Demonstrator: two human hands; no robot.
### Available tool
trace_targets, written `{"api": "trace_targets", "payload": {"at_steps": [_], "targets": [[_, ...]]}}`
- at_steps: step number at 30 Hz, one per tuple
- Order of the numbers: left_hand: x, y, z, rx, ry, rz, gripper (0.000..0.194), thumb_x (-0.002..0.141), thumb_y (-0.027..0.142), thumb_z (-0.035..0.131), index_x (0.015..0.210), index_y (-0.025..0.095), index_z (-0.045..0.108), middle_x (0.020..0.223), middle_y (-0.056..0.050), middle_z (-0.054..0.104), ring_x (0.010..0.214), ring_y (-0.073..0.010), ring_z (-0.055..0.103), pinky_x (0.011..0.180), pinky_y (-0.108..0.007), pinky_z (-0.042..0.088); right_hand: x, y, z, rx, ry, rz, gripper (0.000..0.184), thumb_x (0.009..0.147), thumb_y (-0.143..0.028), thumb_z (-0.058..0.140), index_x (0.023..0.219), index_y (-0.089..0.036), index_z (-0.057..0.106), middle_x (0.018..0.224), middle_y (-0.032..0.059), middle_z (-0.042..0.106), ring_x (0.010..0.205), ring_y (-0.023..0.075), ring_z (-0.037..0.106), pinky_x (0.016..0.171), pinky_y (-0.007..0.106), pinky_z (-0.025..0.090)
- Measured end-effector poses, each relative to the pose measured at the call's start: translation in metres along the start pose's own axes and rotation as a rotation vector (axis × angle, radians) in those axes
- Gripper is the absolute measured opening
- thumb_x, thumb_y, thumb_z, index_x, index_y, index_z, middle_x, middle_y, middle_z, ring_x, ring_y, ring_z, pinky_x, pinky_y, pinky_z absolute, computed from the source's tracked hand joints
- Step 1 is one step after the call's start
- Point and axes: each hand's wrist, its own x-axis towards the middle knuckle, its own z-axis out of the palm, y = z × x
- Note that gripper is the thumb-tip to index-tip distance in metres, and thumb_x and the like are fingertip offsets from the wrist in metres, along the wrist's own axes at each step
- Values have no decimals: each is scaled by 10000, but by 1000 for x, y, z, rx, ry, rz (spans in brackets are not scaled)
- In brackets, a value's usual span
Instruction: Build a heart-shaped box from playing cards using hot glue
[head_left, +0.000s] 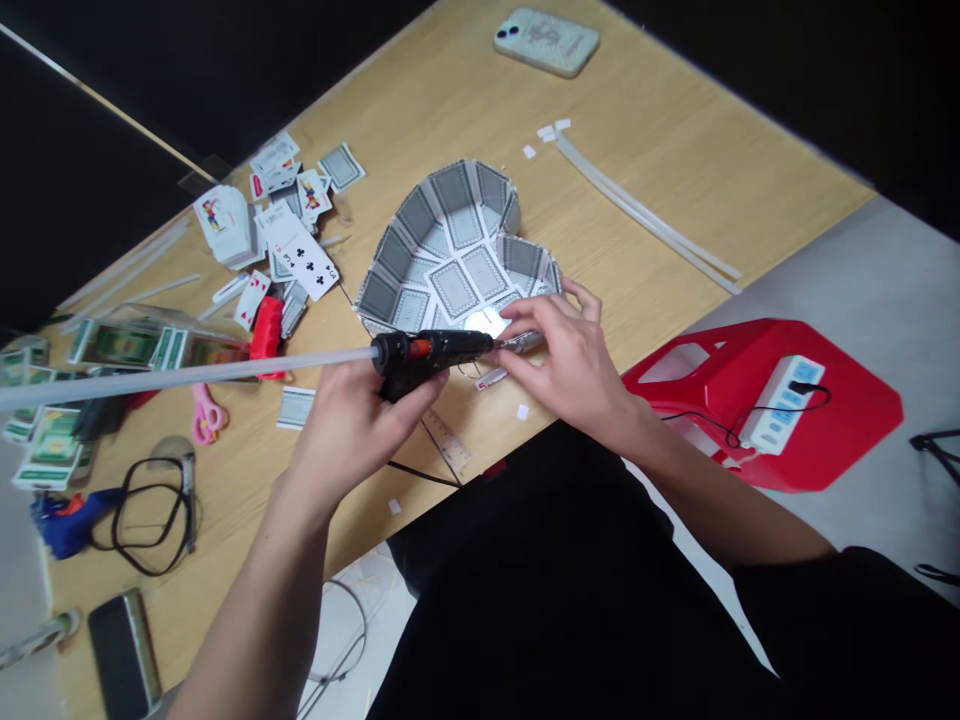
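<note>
My left hand (352,420) is wrapped round a black hot glue gun (431,355), and a long translucent glue stick (225,375) juts from its back end. The gun's nozzle points right, close to the fingertips of my right hand (566,350). Those fingers pinch a grey-patterned playing card (523,342) at the near side of a heart-shaped box (457,215) built from playing cards. Whether that card is joined to the box wall, I cannot tell. A bright spot of light falls beside the nozzle. The gun and my hands hide part of the box's near wall.
Loose playing cards (304,250), a red stapler-like object (268,335) and pink scissors (208,412) lie to the left. A blue glue gun (71,522) with coiled cord and a phone (124,655) are nearer. Glue sticks (645,210) lie right; a power strip (784,405) rests on a red stool (847,400).
</note>
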Motion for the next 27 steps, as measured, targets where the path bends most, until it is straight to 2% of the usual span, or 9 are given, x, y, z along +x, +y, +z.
{"api": "trace_targets", "payload": {"at_steps": [11,16,22,27], "targets": [[0,-3,-3,-17,4,9,251,953,410,745,861,180,789,585,37,526,560,-127,471,557,-279,340,0,0,0,-26,4,7,273,975,-277,793,1175,-286,607,1000,-26,857,1133,271,784,1309,532,296],[0,-4,-4,-8,4,17,239,956,404,740,893,181,798,590,43,521,565,-126,472,564,-274,345,0,0,0,-48,-2,15,260,986,-326,786,1178,-291,614,1008,-14,860,1141,286,776,1310,556,297],[-3,-6,-6,2,21,-13,257,948,395,735,833,168,771,605,32,524,592,-136,493,578,-276,362,-1,1,1,-20,25,-10,319,960,-358,866,1158,-290,625,989,-23,857,1091,276,781,1305,551,300],[-6,-6,-9,20,31,-42,286,950,420,725,822,166,758,624,24,543,609,-139,513,579,-271,374,-1,1,1,-37,17,-5,302,981,-399,846,1156,-289,627,1008,-11,860,1094,283,781,1304,563,306]]}}
